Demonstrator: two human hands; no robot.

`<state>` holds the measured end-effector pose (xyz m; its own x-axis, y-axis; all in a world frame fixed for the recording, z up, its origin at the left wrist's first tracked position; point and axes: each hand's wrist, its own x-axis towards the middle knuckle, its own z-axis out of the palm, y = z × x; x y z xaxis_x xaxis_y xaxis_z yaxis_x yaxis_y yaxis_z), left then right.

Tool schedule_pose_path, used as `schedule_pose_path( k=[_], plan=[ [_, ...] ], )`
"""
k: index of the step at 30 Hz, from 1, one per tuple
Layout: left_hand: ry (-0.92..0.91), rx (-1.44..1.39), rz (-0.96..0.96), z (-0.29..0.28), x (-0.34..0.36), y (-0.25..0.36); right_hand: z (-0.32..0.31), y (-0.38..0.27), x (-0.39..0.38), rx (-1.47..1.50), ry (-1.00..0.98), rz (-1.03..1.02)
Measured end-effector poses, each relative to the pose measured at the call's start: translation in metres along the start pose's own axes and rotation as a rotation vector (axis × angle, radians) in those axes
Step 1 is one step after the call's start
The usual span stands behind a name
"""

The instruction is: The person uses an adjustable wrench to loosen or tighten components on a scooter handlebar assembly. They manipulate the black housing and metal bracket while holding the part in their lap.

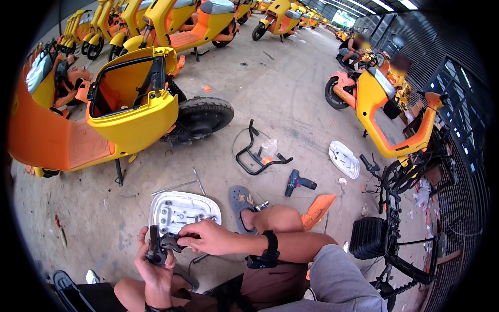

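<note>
My left hand (154, 260) clamps black bracket (157, 244) upright, steadying it; my right hand (204, 237) pinches its side fitting. White tray (182, 208) just above on floor, screws within reach.

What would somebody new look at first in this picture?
Probably the big yellow and orange scooter at the left, stripped open with its rear wheel showing. Then, at the bottom, the left hand and right hand gripping a small black part above a white plastic panel. A blue cordless drill lies on the concrete floor.
</note>
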<state>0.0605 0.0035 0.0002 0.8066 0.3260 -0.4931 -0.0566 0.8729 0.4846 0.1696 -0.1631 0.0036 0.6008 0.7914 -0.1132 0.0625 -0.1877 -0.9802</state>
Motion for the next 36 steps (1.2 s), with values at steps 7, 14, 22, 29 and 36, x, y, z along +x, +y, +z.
schedule_pose_path(
  k=[7, 14, 22, 29, 36],
  plan=[
    [-0.014, 0.042, 0.072, 0.001, -0.001, -0.001, 0.003, -0.001, 0.003, 0.143, -0.100, 0.158],
    [-0.001, 0.084, 0.073, -0.001, 0.001, -0.006, -0.003, -0.008, 0.003, 0.267, -0.193, 0.267],
    [0.009, 0.040, 0.025, -0.004, 0.005, -0.005, 0.002, 0.012, 0.002, -0.004, -0.134, -0.202],
    [0.009, 0.069, 0.008, -0.009, 0.005, -0.004, 0.002, 0.004, -0.003, -0.100, -0.156, -0.015],
    [0.003, 0.077, 0.081, 0.002, 0.003, -0.009, -0.005, -0.002, -0.009, -0.157, -0.198, -0.040]
  ],
)
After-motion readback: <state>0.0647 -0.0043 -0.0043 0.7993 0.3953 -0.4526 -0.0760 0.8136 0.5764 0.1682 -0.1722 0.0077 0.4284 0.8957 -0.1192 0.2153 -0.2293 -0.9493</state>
